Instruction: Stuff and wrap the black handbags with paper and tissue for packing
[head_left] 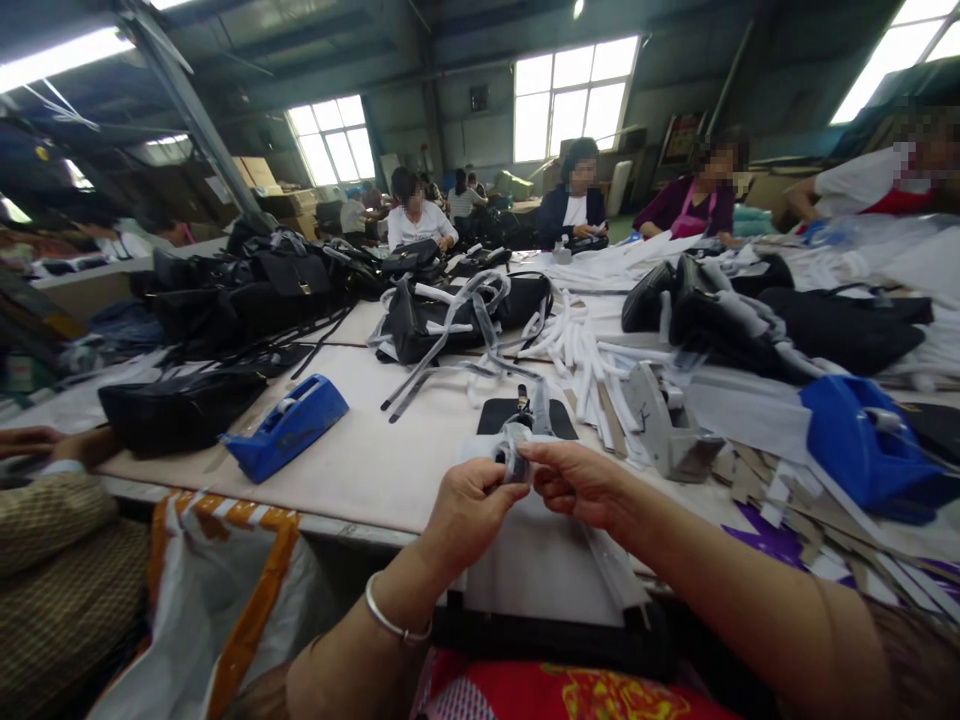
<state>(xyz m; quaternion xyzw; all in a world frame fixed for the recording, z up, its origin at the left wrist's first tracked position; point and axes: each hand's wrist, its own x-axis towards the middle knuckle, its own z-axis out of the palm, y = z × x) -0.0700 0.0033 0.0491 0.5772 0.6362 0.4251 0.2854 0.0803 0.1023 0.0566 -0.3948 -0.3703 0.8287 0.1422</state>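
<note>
My left hand and my right hand meet over the table's near edge, both pinching a small piece wrapped in clear plastic film with a metal clasp showing above it. A silver bangle circles my left wrist. Under the hands lies a white sheet and, just beyond, a flat black bag panel.
A blue tape dispenser sits to the left, another to the right beside a grey one. Black bags and white strips cover the long table. Several people sit along the far side. A co-worker's sleeve is at left.
</note>
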